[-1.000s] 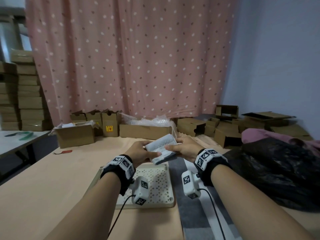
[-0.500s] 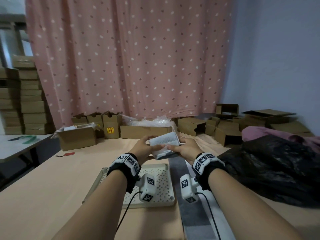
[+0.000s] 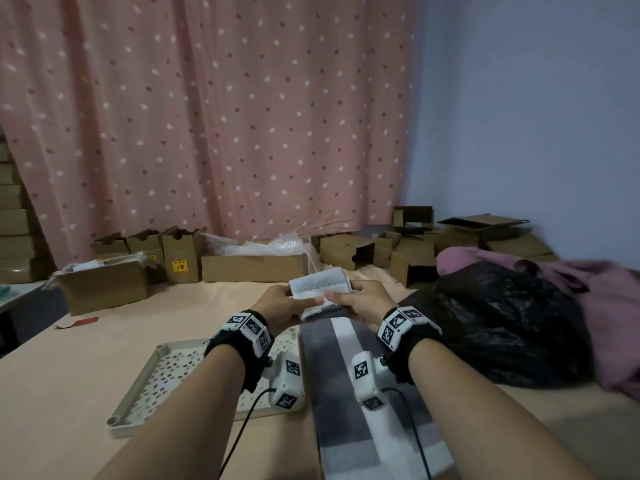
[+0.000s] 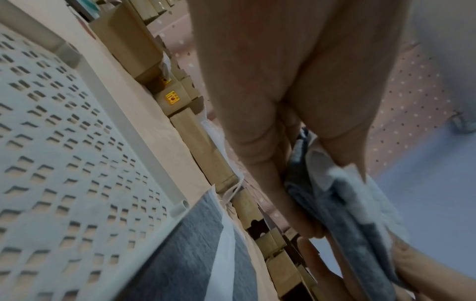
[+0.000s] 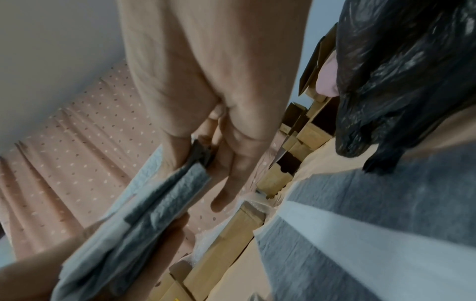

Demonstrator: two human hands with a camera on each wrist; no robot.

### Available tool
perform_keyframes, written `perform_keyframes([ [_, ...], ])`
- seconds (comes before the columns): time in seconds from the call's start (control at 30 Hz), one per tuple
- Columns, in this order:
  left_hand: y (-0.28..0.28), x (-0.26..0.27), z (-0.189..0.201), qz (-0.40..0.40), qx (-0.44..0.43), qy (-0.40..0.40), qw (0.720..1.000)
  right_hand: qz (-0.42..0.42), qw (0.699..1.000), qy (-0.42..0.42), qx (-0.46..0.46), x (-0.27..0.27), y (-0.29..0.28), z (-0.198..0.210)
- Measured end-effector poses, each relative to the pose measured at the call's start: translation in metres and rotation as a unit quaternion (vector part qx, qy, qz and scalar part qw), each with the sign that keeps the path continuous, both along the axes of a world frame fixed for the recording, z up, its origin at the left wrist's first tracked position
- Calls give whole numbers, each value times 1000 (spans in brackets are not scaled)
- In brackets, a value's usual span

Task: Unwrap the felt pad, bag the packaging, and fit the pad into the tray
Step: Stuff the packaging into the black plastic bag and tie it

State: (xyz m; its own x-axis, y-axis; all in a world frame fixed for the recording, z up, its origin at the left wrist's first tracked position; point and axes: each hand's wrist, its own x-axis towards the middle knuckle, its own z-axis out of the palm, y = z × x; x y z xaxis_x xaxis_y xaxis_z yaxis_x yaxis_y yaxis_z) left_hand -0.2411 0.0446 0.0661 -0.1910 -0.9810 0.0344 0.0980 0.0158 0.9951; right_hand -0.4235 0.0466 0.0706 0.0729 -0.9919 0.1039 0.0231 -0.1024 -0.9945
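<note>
Both hands hold a folded felt pad (image 3: pixel 318 287) (image 4: pixel 342 205) (image 5: pixel 154 205), white outside and grey inside, up above the table's middle. My left hand (image 3: pixel 277 304) (image 4: pixel 296 183) pinches its left end between thumb and fingers. My right hand (image 3: pixel 360 299) (image 5: pixel 206 163) pinches the right end, with one finger pointing free. The beige perforated tray (image 3: pixel 138 386) (image 4: pixel 108 95) lies flat below my left wrist. A black plastic bag (image 3: pixel 498 317) (image 5: pixel 401 77) is slumped on the table at the right.
A grey-and-white striped felt strip (image 3: pixel 349 393) (image 5: pixel 360 234) lies right of the tray. Open cardboard boxes (image 3: pixel 252 266) line the table's far edge before a pink dotted curtain. A pink cloth (image 3: pixel 609 299) lies behind the bag. A small red tag (image 3: pixel 81 322) lies far left.
The hands have carried the folded pad slightly farther from me and kept their hold on it. The head view has shifted, so the tray and striped strip show more fully.
</note>
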Motion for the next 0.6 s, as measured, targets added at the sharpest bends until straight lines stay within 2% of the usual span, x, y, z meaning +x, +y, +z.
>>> perform_keyframes([
  [0.13, -12, -25, -5, 55, 10, -21, 998, -14, 999, 22, 30, -21, -4, 3],
  [0.2, -21, -37, -7, 67, 9, -22, 997, -67, 995, 65, 36, -37, -8, 6],
  [0.3, -28, -51, -13, 86, 12, -32, 996, -159, 973, 158, 48, -67, -10, 6],
  [0.37, -34, -61, -17, 81, 18, -32, 996, -209, 945, 239, 77, -93, -15, 5],
  [0.4, -37, -69, -21, 75, 23, -32, 996, -205, 939, 256, 107, -106, -18, 1],
  [0.5, -49, -90, -25, 58, 48, -39, 996, -139, 934, 235, 229, -126, -11, 1],
  [0.6, -68, -105, -31, 53, 60, -29, 996, -126, 917, 295, 238, -137, -16, -5],
])
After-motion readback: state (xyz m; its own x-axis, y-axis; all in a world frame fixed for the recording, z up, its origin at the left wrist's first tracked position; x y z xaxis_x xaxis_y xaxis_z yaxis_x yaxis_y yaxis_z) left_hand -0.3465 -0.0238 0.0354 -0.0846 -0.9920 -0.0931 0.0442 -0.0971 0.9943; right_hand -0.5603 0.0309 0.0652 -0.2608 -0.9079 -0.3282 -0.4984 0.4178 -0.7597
